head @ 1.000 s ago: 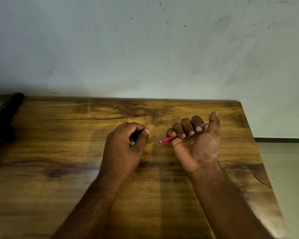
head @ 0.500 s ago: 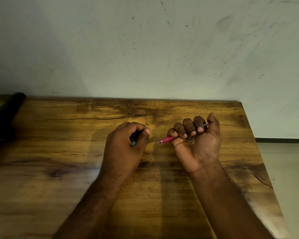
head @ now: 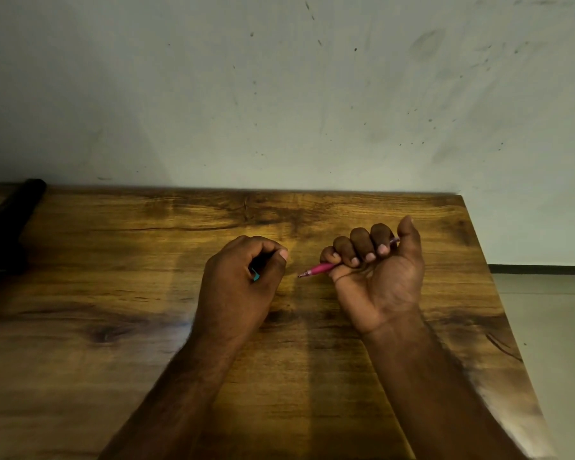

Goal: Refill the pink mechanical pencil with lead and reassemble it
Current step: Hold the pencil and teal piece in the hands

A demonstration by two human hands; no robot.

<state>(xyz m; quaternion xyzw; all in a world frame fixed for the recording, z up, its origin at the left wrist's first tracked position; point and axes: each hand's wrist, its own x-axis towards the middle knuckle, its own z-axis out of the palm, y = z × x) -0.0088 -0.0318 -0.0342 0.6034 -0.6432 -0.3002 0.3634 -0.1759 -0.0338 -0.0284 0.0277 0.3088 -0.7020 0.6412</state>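
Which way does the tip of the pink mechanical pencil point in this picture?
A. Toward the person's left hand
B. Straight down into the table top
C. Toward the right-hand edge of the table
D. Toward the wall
A. The right hand has its fingers curled round the pink mechanical pencil, and the pencil's tip sticks out of the fist toward the left hand, which is closed on a small teal thing.
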